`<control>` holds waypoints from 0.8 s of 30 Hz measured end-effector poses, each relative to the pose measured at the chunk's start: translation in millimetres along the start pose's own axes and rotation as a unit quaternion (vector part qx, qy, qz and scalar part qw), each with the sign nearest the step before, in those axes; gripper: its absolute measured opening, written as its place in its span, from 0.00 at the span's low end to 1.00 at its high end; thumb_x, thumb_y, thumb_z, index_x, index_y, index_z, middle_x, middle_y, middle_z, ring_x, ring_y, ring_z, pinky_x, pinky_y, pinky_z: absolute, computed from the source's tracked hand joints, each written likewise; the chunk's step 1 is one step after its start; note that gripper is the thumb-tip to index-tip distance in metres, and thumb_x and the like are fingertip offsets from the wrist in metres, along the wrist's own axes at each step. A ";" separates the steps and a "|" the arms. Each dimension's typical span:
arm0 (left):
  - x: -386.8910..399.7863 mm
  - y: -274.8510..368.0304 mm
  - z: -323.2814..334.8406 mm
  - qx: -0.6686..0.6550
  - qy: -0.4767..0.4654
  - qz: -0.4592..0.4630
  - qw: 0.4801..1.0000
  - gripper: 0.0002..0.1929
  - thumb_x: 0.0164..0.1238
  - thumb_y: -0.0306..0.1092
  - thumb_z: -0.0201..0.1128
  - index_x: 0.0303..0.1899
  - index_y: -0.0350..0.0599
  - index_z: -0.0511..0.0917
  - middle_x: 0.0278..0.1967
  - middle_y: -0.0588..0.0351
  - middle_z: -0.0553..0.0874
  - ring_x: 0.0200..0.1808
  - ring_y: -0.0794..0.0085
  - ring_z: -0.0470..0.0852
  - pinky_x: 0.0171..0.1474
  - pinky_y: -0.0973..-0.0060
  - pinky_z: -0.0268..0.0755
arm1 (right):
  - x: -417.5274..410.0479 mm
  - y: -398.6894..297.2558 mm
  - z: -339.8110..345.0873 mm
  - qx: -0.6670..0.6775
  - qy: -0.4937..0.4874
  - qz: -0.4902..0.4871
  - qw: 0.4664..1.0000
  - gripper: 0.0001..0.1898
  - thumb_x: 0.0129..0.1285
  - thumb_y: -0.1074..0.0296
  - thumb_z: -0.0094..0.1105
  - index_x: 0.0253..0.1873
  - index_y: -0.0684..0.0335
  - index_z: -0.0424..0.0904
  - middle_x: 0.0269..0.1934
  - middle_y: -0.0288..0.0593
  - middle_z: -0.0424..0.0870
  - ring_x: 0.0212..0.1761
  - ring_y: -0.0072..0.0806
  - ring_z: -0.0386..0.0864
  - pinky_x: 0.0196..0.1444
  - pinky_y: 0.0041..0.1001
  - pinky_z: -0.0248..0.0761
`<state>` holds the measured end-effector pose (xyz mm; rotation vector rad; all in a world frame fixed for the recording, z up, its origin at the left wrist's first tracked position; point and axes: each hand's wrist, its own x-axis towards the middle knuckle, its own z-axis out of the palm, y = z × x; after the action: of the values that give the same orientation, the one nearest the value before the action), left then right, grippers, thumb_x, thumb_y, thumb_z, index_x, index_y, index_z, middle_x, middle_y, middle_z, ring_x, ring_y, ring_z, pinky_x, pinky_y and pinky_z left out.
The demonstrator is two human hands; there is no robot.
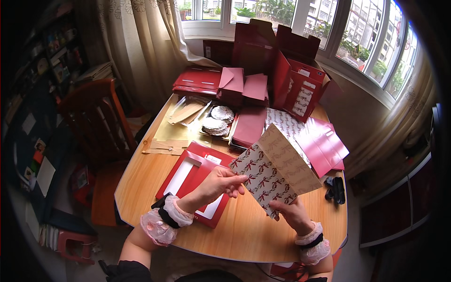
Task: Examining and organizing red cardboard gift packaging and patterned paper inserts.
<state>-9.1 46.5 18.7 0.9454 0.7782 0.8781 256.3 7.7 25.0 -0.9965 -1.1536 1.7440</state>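
Observation:
A folded card printed with red bows and green sprigs (264,176) is held up over the near part of the wooden table. My left hand (222,181) pinches its left edge between thumb and fingers. At the card's lower corner, my right hand (287,210) grips it, thumb on the printed face. A paler panel of the same card stands out to the upper right. Below and beyond my left hand, a red flat box with white window areas (179,176) lies on the tabletop; my forearm hides part of it.
Pink envelopes (254,86), red flat packs (197,81) and an upright red carton (306,84) stand at the back. Nearer are stacked white round pieces (215,126), kraft paper strips (165,146), glossy pink-red sheets (322,142) and a black object (339,190). A wooden chair (102,123) is left.

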 end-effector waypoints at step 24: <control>5.4 12.4 -24.4 -0.004 0.046 -0.005 0.999 0.24 0.82 0.51 0.48 0.53 0.39 0.82 0.44 0.58 0.89 0.33 0.83 0.81 0.29 0.83 0.64 | -0.2 0.7 -19.3 -0.013 -0.032 0.056 0.998 0.30 0.55 0.81 0.71 0.64 0.67 0.72 0.50 0.41 0.84 0.49 0.28 0.83 0.47 0.27 0.79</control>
<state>-31.1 63.6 19.7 0.8983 0.8560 0.9213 273.8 13.3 19.1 -1.0453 -1.1838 1.8655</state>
